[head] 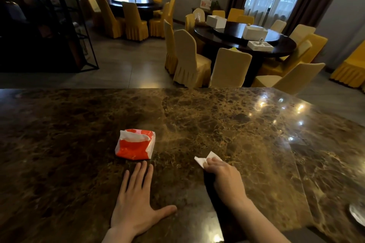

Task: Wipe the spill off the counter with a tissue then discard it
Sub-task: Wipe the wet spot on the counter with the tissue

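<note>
My right hand (223, 178) presses a white tissue (205, 159) flat against the brown marble counter (217, 120), fingers closed over it so only its far corners stick out. My left hand (136, 199) lies flat on the counter with fingers spread, holding nothing. Just beyond its fingertips sits a red and white soft tissue pack (135, 144), torn open at the top with white tissue showing. No spill is clearly visible on the glossy stone.
A shiny metal rim (358, 213) shows at the counter's right edge. Beyond the counter stand round dark dining tables (246, 39) ringed by yellow-covered chairs (189, 59), and a black shelf frame (45, 25) at the left.
</note>
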